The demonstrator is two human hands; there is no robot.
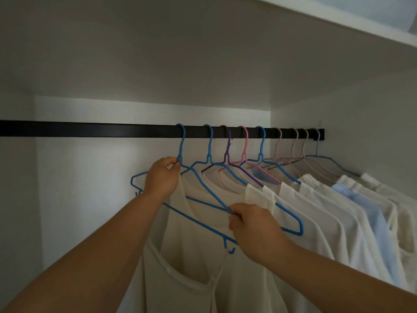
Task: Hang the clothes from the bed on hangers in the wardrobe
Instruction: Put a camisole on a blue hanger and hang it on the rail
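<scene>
1. My left hand (161,177) pinched the neck of the blue hanger (204,188) just under its hook, which was over the dark rail (90,129); I judged this steadied it.
2. The cream camisole (187,263) hung from that hanger, at the left end of the row.
3. My right hand (252,229) pinched the hanger's sloping arm, probably to level it. Both forearms reached up and forward.
4. Further right, white shirts (316,204) hung close together on coloured hangers.
</scene>
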